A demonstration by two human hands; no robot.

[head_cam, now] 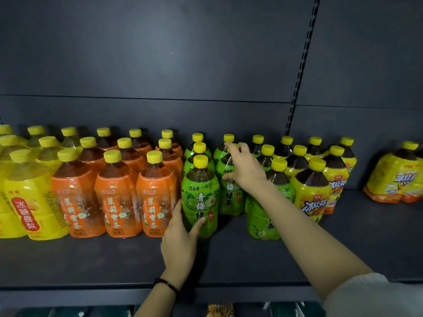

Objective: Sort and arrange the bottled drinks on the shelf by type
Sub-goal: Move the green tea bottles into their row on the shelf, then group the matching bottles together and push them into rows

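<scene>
Cupping the front green bottle (201, 193) low with left hand (180, 234), clutching the green bottle behind (230, 200) at its shoulder with right hand (245, 170), mid shelf (114, 259). Probably full, heavy, slick wrap; better grabbed round the body.

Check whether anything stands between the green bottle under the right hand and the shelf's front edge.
Nothing visible does. The shelf is bare in front of that green bottle, held by the right hand. The front green bottle in the left hand stands beside the path.
</scene>
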